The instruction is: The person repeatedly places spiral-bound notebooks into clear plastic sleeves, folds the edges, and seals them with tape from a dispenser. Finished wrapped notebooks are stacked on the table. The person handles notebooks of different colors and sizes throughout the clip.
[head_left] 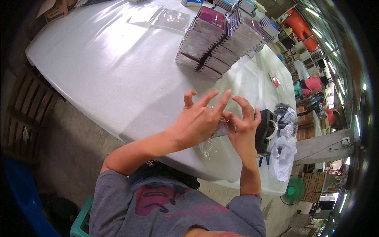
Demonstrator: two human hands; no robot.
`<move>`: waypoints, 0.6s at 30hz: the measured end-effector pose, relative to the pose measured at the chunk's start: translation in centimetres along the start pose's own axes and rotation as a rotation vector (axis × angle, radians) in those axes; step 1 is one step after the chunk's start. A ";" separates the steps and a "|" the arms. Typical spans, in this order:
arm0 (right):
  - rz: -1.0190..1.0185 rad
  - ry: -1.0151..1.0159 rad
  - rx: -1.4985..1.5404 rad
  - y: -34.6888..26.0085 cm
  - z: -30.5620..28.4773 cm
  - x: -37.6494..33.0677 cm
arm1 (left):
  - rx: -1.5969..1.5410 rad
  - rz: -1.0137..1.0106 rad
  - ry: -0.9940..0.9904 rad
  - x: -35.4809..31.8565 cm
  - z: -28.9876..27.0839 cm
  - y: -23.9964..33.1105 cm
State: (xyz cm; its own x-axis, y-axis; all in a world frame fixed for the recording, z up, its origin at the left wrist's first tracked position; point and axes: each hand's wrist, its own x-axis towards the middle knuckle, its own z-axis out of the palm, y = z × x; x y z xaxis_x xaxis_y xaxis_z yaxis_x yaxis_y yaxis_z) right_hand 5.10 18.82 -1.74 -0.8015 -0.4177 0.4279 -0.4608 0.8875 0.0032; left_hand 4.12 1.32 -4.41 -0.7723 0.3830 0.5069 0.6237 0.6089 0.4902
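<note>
In front of my body, just above the near part of the table, my two hands are close together around a small clear plastic packet. My left hand has several fingers raised and spread; its thumb side is turned toward the packet and partly hidden. With thumb and forefinger brought together, my right hand pinches at the packet's edge while its other fingers stay bent upward. A loose flap of clear film hangs below my left hand. What lies inside the packet cannot be made out.
Tall stacks of spiral-bound notebooks stand at the far side of the white table. Right of my hands are a black tape dispenser, blue pens and crumpled plastic. Clear sleeves lie at the back.
</note>
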 end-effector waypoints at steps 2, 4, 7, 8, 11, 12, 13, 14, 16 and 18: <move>-0.076 -0.089 -0.218 -1.3 -0.8 -0.7 | 0.121 0.069 0.119 -0.5 1.4 -0.1; -0.123 -0.230 -0.435 -2.7 -1.5 -2.6 | 0.172 0.094 0.060 -1.4 1.3 0.0; -0.019 -0.251 -0.376 -3.8 -2.3 -4.7 | 0.139 0.114 0.055 -2.6 1.5 0.4; 0.006 -0.267 -0.330 -3.8 -2.5 -5.2 | 0.145 0.114 0.063 -3.0 1.6 0.5; 0.139 -0.251 -0.018 -2.9 -3.1 -6.4 | 0.199 0.120 0.064 -3.6 2.2 0.6; 0.213 -0.206 0.205 -1.9 -3.6 -7.1 | 0.224 0.122 0.061 -3.9 2.3 0.5; 0.310 -0.142 0.407 -1.1 -4.5 -8.1 | 0.244 0.129 0.065 -4.0 2.3 0.6; 0.523 -0.075 0.446 0.2 -5.1 -8.8 | 0.271 0.131 0.076 -4.1 2.3 0.6; 0.636 0.082 0.172 4.0 -5.4 -10.9 | 0.295 0.115 0.100 -3.9 2.5 0.8; 0.768 0.184 -0.024 8.7 -4.9 -14.4 | 0.273 0.124 0.101 -3.8 2.7 0.9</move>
State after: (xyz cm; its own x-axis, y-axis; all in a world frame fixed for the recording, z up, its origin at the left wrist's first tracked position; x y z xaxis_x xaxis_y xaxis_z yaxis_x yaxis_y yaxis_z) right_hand 14.50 33.45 -3.45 -0.8154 0.3509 0.4604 0.2062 0.9192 -0.3355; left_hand 7.28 2.31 -7.82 -0.6677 0.4037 0.6254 0.6465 0.7310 0.2183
